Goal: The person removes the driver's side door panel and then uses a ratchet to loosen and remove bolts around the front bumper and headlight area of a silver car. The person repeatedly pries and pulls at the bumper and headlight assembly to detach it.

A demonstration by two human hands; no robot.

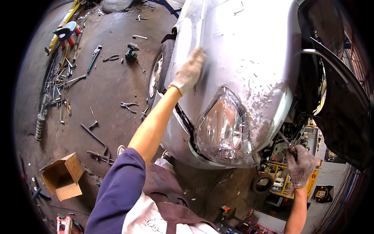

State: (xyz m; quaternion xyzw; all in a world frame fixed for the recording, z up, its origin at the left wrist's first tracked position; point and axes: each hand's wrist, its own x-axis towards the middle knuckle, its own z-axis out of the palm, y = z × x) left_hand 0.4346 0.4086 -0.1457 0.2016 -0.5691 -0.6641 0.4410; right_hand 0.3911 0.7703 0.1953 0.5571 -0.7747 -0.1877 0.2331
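Note:
A silver car front (249,31) with peeling paint fills the middle and upper right. My left hand (189,70), in a pale knit glove, lies on the fender above the front wheel (157,72), fingers stretched out and holding nothing. In my right hand (302,167), also gloved, is what looks like a screwdriver (287,141). Its metal shaft points up and left at the dark gap beside the front edge of the bodywork; the tip's contact is hidden. My fingers wrap its dark handle. Between my hands sits the clear headlight (224,130).
Floor tools at left include a green drill (131,52), pliers (128,106), a pipe wrench (94,58) and several wrenches. A small stool (66,31) stands at far left, an open cardboard box (63,175) nearer. A dark raised panel (343,113) and a yellow shelf (278,183) are at right.

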